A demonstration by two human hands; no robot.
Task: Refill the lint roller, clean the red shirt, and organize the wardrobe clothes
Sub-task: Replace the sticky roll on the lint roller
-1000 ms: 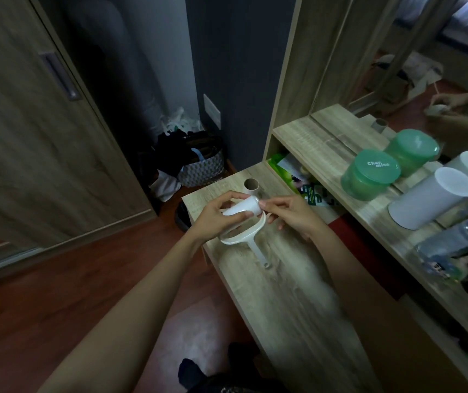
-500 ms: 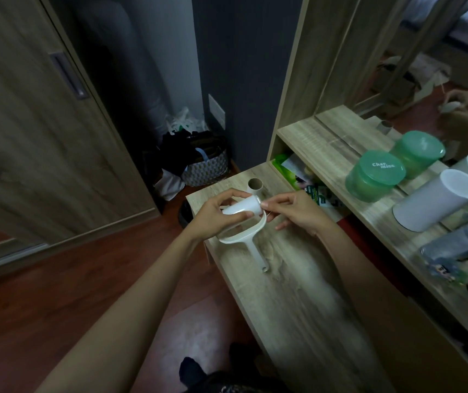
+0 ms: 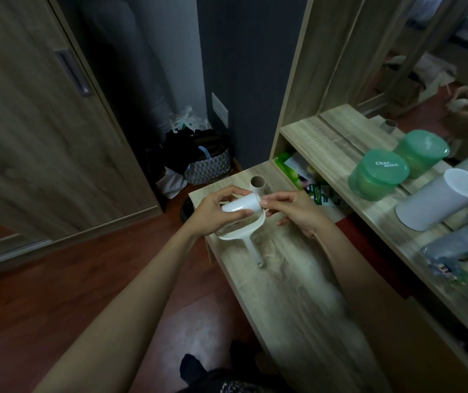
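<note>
Fingers (image 3: 228, 193) of the left hand (image 3: 210, 215) curl round a smooth white cylindrical refill roll (image 3: 240, 207) above the pale wooden bench (image 3: 298, 293). The right hand (image 3: 295, 212) pinches the roll's end between thumb and forefinger. A white plastic lint-roller handle (image 3: 251, 246) slants down beneath it.

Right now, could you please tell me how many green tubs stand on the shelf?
1. The green tub stands on the shelf, left of a white canister. The twin behind it looks to be its reflection in the mirror. More may lie off frame.
</note>
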